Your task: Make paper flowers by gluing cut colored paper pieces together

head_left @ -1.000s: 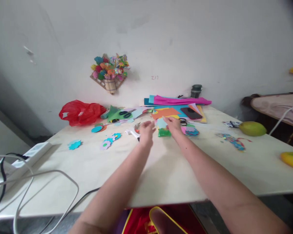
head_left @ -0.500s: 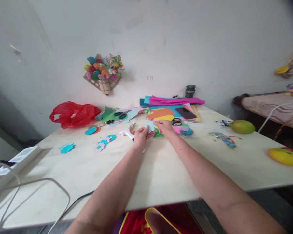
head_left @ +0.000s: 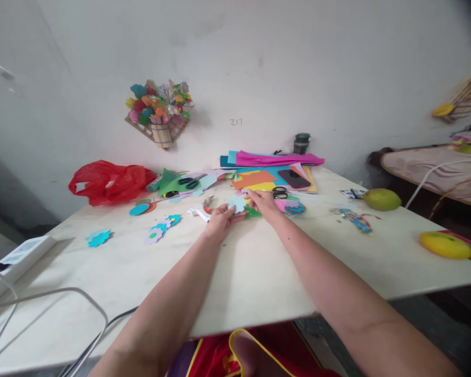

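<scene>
Flat, scalloped, pale-blue flower cutout (head_left: 237, 203), gripped in left fingers (head_left: 227, 211), right fingers (head_left: 256, 197) beside it, grip unclear

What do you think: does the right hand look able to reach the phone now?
Probably yes: the phone lies uncovered on coloured papers beyond the right hand. The scissors beside that hand lie near the way, but look low enough to pass over.
</scene>
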Action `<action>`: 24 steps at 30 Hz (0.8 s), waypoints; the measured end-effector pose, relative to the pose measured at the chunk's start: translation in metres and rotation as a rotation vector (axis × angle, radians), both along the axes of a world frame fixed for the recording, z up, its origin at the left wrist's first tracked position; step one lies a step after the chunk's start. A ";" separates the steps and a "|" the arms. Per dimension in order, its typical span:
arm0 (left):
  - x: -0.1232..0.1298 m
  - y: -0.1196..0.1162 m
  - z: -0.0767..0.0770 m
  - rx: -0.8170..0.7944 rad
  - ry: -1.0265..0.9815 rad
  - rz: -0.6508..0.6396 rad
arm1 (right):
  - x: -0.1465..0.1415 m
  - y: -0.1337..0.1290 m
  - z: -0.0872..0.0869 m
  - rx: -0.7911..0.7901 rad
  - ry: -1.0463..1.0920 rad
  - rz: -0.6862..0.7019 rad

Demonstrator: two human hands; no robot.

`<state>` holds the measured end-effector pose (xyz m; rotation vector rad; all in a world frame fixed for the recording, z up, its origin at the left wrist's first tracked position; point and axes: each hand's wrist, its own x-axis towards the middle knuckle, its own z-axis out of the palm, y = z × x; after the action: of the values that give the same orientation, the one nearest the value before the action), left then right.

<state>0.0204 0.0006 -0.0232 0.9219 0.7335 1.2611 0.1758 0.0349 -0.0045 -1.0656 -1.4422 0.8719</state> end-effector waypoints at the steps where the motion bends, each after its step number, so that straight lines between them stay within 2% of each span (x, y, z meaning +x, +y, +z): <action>1: -0.001 0.001 -0.001 0.003 0.010 -0.014 | 0.001 0.001 0.000 0.048 -0.031 -0.010; 4: -0.003 0.002 -0.003 0.030 0.049 -0.067 | -0.001 0.003 0.000 0.151 -0.119 0.000; 7: -0.003 0.001 -0.005 0.055 0.097 -0.125 | -0.006 0.002 0.000 0.136 -0.166 0.043; 10: -0.003 0.000 -0.005 0.055 0.125 -0.149 | -0.009 0.003 0.000 0.110 -0.156 0.009; 13: -0.003 -0.001 -0.005 0.051 0.141 -0.157 | -0.003 0.006 0.002 0.084 -0.084 -0.116; 17: -0.004 0.000 -0.006 0.057 0.143 -0.167 | 0.021 0.013 0.004 0.060 -0.043 -0.330; 21: -0.005 0.001 -0.006 0.058 0.143 -0.189 | 0.048 0.016 0.008 -0.009 -0.283 -0.639; 22: -0.006 0.001 -0.006 0.055 0.141 -0.194 | 0.052 0.016 0.010 0.018 -0.375 -0.704; 24: -0.006 0.000 -0.004 0.047 0.130 -0.200 | 0.054 0.014 0.014 0.092 -0.496 -0.730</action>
<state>0.0143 0.0010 -0.0276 1.0961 0.6961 1.0536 0.2297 0.0491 0.0096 -1.6582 -1.3013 0.0128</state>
